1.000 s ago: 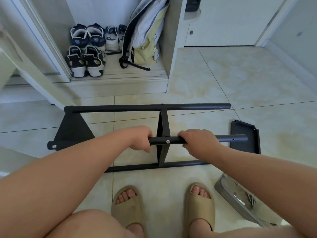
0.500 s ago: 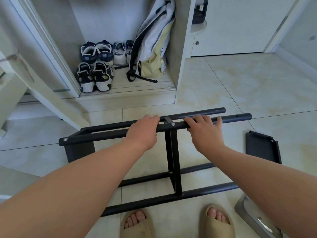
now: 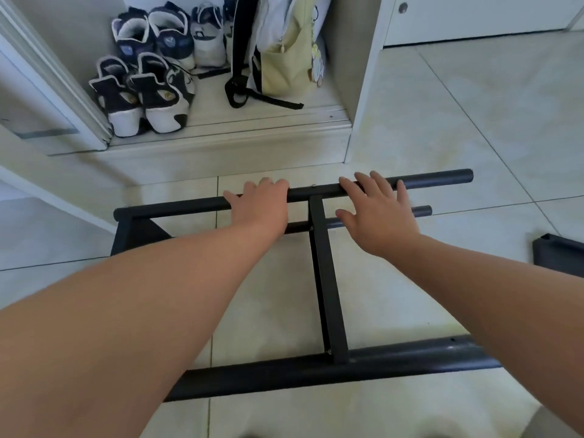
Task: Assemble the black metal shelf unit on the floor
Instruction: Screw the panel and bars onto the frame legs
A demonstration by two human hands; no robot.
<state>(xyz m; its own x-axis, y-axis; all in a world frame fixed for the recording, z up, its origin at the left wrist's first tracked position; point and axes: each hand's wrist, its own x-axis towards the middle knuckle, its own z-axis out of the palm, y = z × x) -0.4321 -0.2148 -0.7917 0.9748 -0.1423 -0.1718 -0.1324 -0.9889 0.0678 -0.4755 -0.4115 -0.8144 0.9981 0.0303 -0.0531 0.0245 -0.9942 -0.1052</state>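
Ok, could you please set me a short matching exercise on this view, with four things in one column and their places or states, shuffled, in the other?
Things:
1. left hand
2. right hand
3. backpack
4. separate black panel

Places or states:
A. leaning inside the cupboard, right of the sneakers
B. fingers spread, laid over the far tube
C. fingers curled over the far tube
D. lying on the floor at the right edge of view

Pairs: 1-C, 2-B, 3-A, 4-D.
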